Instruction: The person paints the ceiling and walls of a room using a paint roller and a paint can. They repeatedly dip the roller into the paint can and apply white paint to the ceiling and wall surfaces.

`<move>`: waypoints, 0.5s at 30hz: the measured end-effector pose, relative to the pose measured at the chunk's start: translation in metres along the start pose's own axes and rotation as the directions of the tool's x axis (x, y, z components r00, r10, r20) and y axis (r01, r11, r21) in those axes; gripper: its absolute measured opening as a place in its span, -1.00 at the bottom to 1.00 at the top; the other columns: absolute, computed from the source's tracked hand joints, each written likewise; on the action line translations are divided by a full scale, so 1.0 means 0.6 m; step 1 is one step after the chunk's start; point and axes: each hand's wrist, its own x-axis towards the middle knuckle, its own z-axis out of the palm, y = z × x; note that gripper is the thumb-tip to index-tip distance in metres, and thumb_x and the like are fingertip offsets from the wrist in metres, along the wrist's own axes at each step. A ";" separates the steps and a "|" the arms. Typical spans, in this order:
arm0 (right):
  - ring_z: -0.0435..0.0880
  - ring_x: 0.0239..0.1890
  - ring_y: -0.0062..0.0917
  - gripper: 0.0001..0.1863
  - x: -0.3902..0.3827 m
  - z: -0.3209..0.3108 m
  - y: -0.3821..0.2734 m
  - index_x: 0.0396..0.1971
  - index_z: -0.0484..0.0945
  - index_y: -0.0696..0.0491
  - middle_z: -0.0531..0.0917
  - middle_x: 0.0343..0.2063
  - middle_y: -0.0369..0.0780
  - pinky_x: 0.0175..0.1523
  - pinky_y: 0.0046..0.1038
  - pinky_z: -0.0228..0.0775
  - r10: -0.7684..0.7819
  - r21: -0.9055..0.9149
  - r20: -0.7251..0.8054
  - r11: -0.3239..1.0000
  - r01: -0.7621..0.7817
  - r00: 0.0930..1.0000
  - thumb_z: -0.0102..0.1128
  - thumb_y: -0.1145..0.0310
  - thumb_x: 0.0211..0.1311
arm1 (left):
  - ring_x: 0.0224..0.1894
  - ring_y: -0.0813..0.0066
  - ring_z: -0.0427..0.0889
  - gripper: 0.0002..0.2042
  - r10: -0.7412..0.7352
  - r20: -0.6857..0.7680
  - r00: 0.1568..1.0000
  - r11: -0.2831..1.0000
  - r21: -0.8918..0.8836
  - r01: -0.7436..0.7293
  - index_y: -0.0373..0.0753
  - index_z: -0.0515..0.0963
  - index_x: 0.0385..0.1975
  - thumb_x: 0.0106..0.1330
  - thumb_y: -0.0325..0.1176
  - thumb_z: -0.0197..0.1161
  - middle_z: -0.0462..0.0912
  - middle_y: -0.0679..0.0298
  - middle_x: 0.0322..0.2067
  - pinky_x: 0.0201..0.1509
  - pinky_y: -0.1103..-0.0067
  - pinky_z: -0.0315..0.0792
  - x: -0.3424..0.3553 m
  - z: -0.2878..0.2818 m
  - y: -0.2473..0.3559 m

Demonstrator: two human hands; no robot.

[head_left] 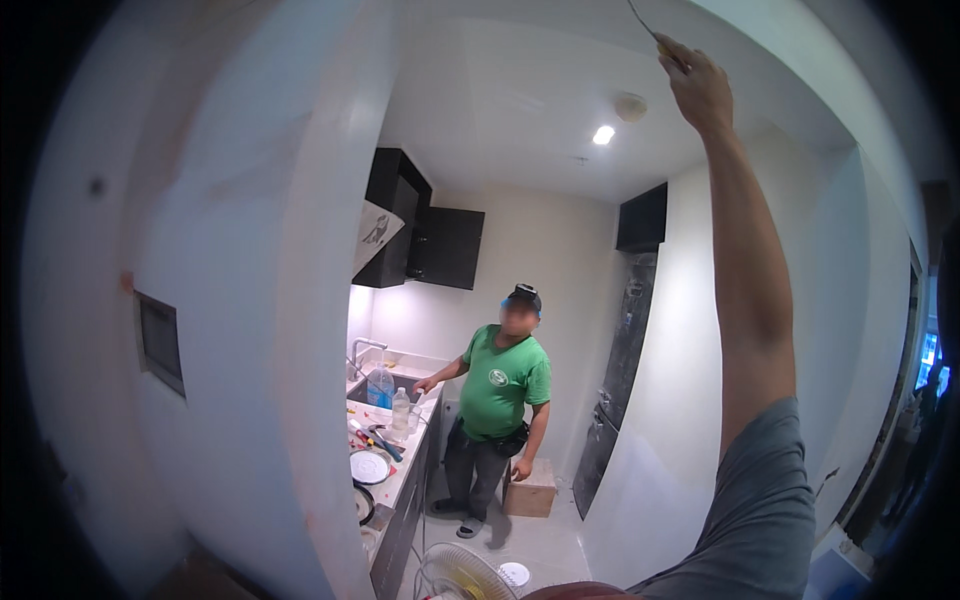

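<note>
My right hand [700, 92] is raised at the upper right on a long bare forearm below a grey sleeve. Its fingers are closed on a thin tool [644, 22] with a yellowish handle, likely a scraper seen edge-on, which points up at the white ceiling [520, 70] near the top of the picture. Whether it touches that surface, I cannot tell. My left hand is out of view. A ceiling light [603, 135] and a round fitting [630, 106] are beyond the hand.
A person in green [508, 375] stands by a counter [395, 470] with sink, bottles and tools. A wall [220, 300] fills the left. A fan [460, 570] is at the bottom, a wooden box [530, 495] behind the person, open dark cabinets [447, 247] above the counter.
</note>
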 end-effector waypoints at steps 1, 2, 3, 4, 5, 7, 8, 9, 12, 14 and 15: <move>0.70 0.06 -0.27 -0.61 0.006 0.017 -0.035 0.20 0.64 -0.42 0.73 -0.08 -0.22 0.16 -0.20 0.52 -0.005 0.009 -0.004 1.000 0.005 1.000 0.14 0.07 0.41 | -0.21 -0.20 0.72 -0.58 0.012 -0.004 1.000 1.000 0.020 -0.012 -0.18 0.74 -0.15 0.46 0.04 0.12 0.76 -0.07 -0.31 -0.12 0.07 0.54 0.004 0.002 -0.014; 0.70 0.06 -0.27 -0.61 0.012 0.034 -0.069 0.19 0.65 -0.41 0.73 -0.08 -0.22 0.16 -0.19 0.53 -0.010 0.018 -0.007 1.000 0.011 1.000 0.13 0.08 0.41 | -0.21 -0.21 0.72 -0.58 0.023 -0.008 1.000 0.999 0.040 -0.022 -0.18 0.74 -0.15 0.47 0.05 0.12 0.76 -0.08 -0.31 -0.11 0.07 0.54 0.015 0.011 -0.031; 0.70 0.05 -0.26 -0.61 0.021 0.048 -0.100 0.21 0.63 -0.42 0.73 -0.08 -0.23 0.16 -0.19 0.52 -0.033 0.012 -0.009 0.999 0.034 0.999 0.12 0.07 0.43 | -0.21 -0.21 0.72 -0.58 0.040 -0.004 0.999 0.998 0.055 -0.040 -0.19 0.74 -0.16 0.47 0.05 0.11 0.76 -0.08 -0.31 -0.11 0.06 0.54 0.025 0.026 -0.044; 0.70 0.03 -0.25 -0.61 0.032 0.059 -0.126 0.23 0.61 -0.43 0.73 -0.08 -0.24 0.16 -0.19 0.52 -0.058 0.000 -0.009 0.998 0.058 0.998 0.10 0.06 0.45 | -0.20 -0.21 0.72 -0.58 0.246 -0.219 0.944 0.966 -0.027 -0.258 -0.19 0.74 -0.17 0.47 0.04 0.11 0.76 -0.10 -0.31 -0.11 0.06 0.54 0.026 0.038 -0.050; 0.71 0.01 -0.24 -0.61 0.038 0.070 -0.152 0.25 0.59 -0.45 0.73 -0.08 -0.25 0.15 -0.19 0.52 -0.082 -0.012 -0.009 0.997 0.082 0.997 0.09 0.05 0.48 | -0.20 -0.21 0.72 -0.58 0.405 -0.436 0.804 0.878 -0.058 -0.474 -0.19 0.74 -0.18 0.47 0.03 0.11 0.75 -0.11 -0.30 -0.10 0.07 0.54 0.026 0.048 -0.056; 0.71 -0.03 -0.18 -0.62 0.039 0.071 -0.234 0.16 0.66 -0.23 0.74 -0.11 -0.15 0.11 -0.15 0.53 -0.095 0.093 -0.026 0.991 0.097 0.995 0.07 0.27 0.42 | -0.19 -0.21 0.72 -0.59 0.360 -0.529 0.769 0.847 -0.160 -0.506 -0.20 0.73 -0.19 0.46 0.02 0.12 0.75 -0.12 -0.30 -0.11 0.07 0.55 0.047 0.100 -0.093; 0.71 -0.05 -0.15 -0.62 0.038 0.072 -0.270 0.12 0.69 -0.12 0.74 -0.13 -0.10 0.08 -0.13 0.53 -0.096 0.147 -0.035 0.984 0.100 0.995 0.06 0.38 0.38 | -0.20 -0.20 0.72 -0.60 0.200 -0.397 0.896 0.906 -0.273 -0.324 -0.20 0.73 -0.20 0.46 0.01 0.12 0.75 -0.12 -0.30 -0.11 0.08 0.55 0.078 0.148 -0.131; 0.71 -0.05 -0.14 -0.62 0.044 0.082 -0.292 0.11 0.69 -0.13 0.74 -0.13 -0.09 0.08 -0.13 0.54 -0.099 0.155 -0.012 0.983 0.099 0.995 0.06 0.38 0.37 | -0.20 -0.20 0.72 -0.60 0.030 -0.240 0.970 0.935 -0.336 -0.113 -0.21 0.73 -0.20 0.46 0.00 0.13 0.75 -0.12 -0.30 -0.11 0.08 0.55 0.110 0.196 -0.167; 0.73 -0.05 -0.12 -0.62 0.069 0.107 -0.358 0.08 0.71 -0.15 0.76 -0.13 -0.08 0.07 -0.14 0.56 -0.133 0.140 0.028 0.982 0.128 0.991 0.07 0.40 0.33 | -0.18 -0.18 0.73 -0.62 -0.014 -0.150 0.989 0.986 -0.168 -0.012 -0.21 0.74 -0.19 0.45 -0.02 0.15 0.76 -0.11 -0.29 -0.10 0.10 0.55 0.092 0.165 -0.177; 0.74 -0.04 -0.12 -0.61 0.072 0.114 -0.399 0.07 0.71 -0.16 0.76 -0.13 -0.07 0.05 -0.13 0.57 -0.162 0.128 0.009 0.979 0.159 0.987 0.07 0.41 0.32 | -0.17 -0.17 0.73 -0.64 -0.014 -0.142 0.990 0.991 -0.133 -0.005 -0.21 0.74 -0.19 0.44 -0.04 0.17 0.76 -0.11 -0.28 -0.09 0.10 0.55 0.081 0.139 -0.171; 0.74 -0.03 -0.13 -0.61 0.073 0.112 -0.406 0.07 0.71 -0.15 0.76 -0.11 -0.07 0.05 -0.13 0.57 -0.135 0.131 0.022 0.983 0.131 0.991 0.06 0.41 0.32 | -0.16 -0.16 0.73 -0.64 -0.010 -0.138 0.990 0.993 -0.120 -0.007 -0.21 0.74 -0.19 0.44 -0.05 0.17 0.76 -0.11 -0.27 -0.08 0.11 0.55 0.079 0.129 -0.167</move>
